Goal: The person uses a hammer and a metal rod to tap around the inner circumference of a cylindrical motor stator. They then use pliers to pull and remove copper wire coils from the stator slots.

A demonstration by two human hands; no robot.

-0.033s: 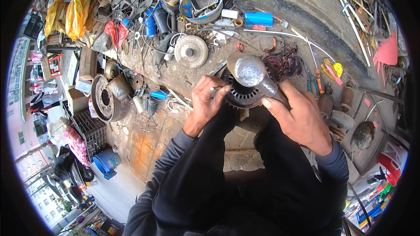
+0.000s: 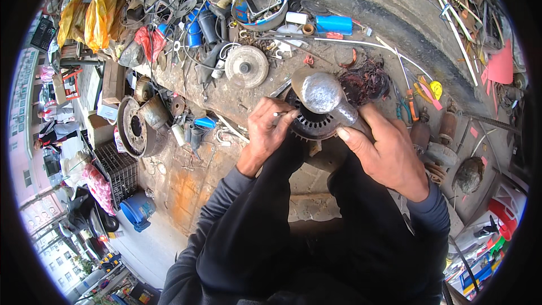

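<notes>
My left hand (image 2: 265, 130) pinches a thin metal rod (image 2: 276, 114) at the left edge of a dark slotted metal ring (image 2: 311, 133), which rests between my knees. My right hand (image 2: 387, 155) grips a hammer, its large, worn silver head (image 2: 320, 91) over the ring and hiding part of it. A tangle of dark reddish wire (image 2: 372, 82) lies just beyond, beside orange-handled pliers (image 2: 413, 110).
A grey metal disc (image 2: 244, 70), tools, pipes and scrap cover the ground ahead. At left are a rusty wheel-like housing (image 2: 132, 127), yellow bags (image 2: 97, 20), a crate (image 2: 118, 172), a blue bucket (image 2: 135, 212) and people (image 2: 52, 124) farther off.
</notes>
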